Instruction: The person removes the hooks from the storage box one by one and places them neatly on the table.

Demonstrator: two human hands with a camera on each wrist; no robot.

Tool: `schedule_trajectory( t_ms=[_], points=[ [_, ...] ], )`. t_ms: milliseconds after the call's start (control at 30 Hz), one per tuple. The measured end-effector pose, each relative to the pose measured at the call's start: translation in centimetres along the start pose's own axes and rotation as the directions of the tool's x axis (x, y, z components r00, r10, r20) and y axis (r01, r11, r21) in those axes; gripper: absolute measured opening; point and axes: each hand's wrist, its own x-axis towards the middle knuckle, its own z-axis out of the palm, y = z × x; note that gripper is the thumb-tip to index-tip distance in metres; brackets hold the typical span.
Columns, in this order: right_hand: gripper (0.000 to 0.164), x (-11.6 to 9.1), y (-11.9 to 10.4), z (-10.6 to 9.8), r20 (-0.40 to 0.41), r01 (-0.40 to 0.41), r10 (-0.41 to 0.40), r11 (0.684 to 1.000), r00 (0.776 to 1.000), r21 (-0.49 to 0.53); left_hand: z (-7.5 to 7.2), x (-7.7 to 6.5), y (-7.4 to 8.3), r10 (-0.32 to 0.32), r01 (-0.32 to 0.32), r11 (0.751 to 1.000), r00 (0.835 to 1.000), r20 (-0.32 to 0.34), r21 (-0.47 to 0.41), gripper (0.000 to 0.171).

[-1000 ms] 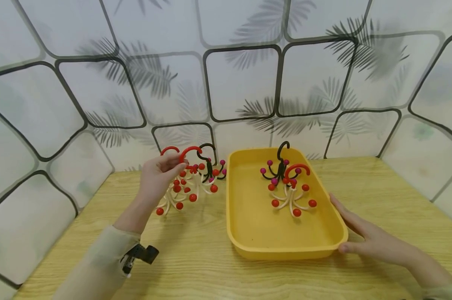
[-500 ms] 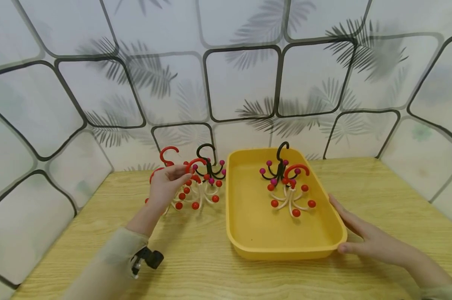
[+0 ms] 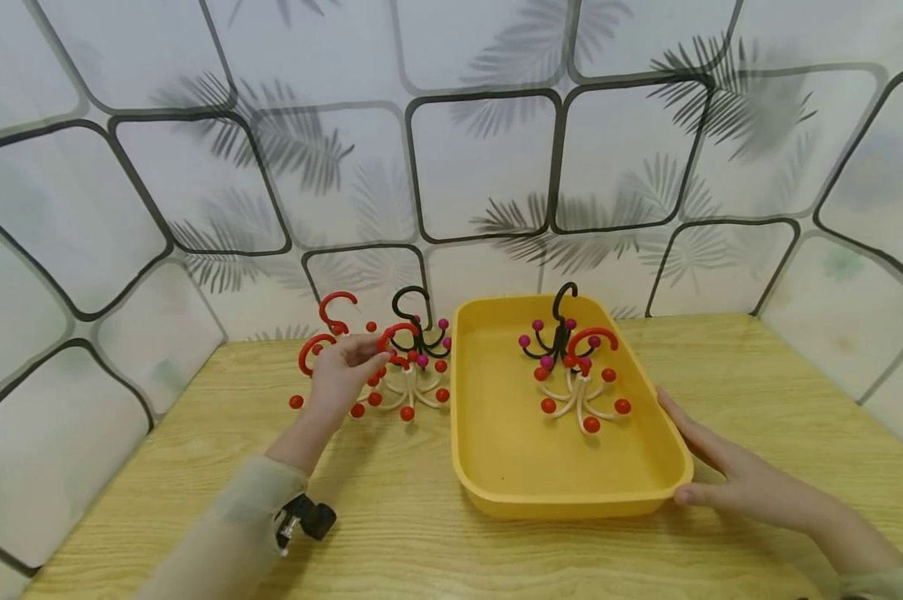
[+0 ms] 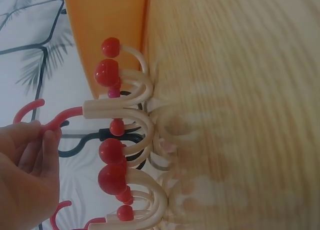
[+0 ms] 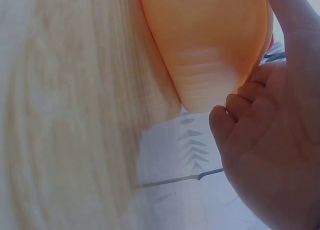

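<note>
In the head view my left hand (image 3: 337, 385) pinches the red hook of a cream multi-arm hanger (image 4: 97, 109) with red ball tips. That hanger is upright, its curved arms at the tabletop, just left of the yellow tray (image 3: 489, 442). Behind it stands a black hanger (image 3: 418, 333) with magenta balls. Two more red hooks (image 3: 336, 295) rise beside my left hand, which partly hides their hangers. My right hand (image 3: 755, 485) rests against the tray's right side, fingers along the outer wall and thumb at the near corner. In the tray are a black hanger (image 3: 561, 337) and a cream one (image 3: 582, 390).
The wood-grain table (image 3: 391, 542) extends around the tray on all sides seen. A patterned wall covering (image 3: 489, 167) with leaf prints and dark outlines closes off the back and both sides. A small black device (image 3: 305, 518) is strapped to the left wrist.
My left hand has moved right and slightly down, bringing the cream hanger down beside the tray and uncovering the red hooks on its left. The right hand and tray have stayed put.
</note>
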Motion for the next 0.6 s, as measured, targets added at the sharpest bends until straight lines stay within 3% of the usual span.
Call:
schedule_trajectory(
  t_ms=[300,600],
  points=[
    [0.098,0.02,-0.02,-0.01,-0.004,0.003,-0.003,1.000,1.000,-0.001,0.43,0.11,-0.78,0.043,-0.042,0.999,0.999,-0.019,0.003,0.033],
    [0.097,0.00,-0.17,-0.01,-0.001,-0.008,0.008,1.000,1.000,0.004,0.76,-0.14,-0.69,0.042,-0.041,0.999,0.999,-0.024,0.034,0.039]
  ],
)
